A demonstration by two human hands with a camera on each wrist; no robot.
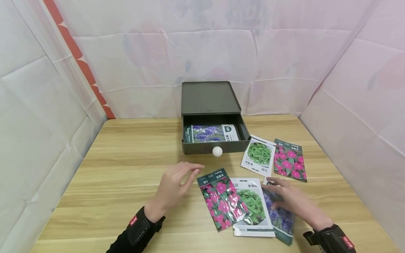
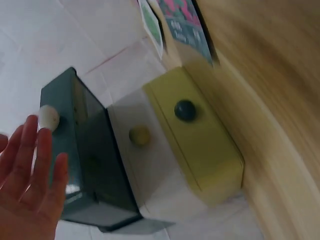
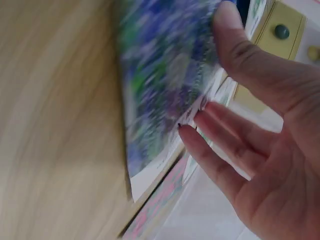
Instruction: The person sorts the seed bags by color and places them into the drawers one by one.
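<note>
Glossy paper is what I have under my right hand (image 1: 291, 200): the purple-flower seed packet (image 1: 282, 218) lies flat on the wooden table (image 1: 126, 168), at the right end of a fanned row, partly tucked under the green-leaf packet (image 1: 253, 207), which in turn sits under the pink-flower packet (image 1: 221, 198). My right fingers (image 3: 220, 150) are spread along the packet's edge and the thumb rests on its printed face; in the wrist view that edge looks slightly raised, though the blur keeps me from saying whether I truly pinch it. My left hand (image 1: 175, 186) hovers just above the table beside the pink-flower packet, fingers loosely extended, holding nothing.

I judge the packet to be very light, thin and bendy, with a slick coating that slides readily on its neighbours. A thumb-over, fingers-under pinch at the free right edge seems the best hold.

Beyond stands the dark drawer box (image 1: 210, 98), open, with another purple packet (image 1: 212, 133) inside.
</note>
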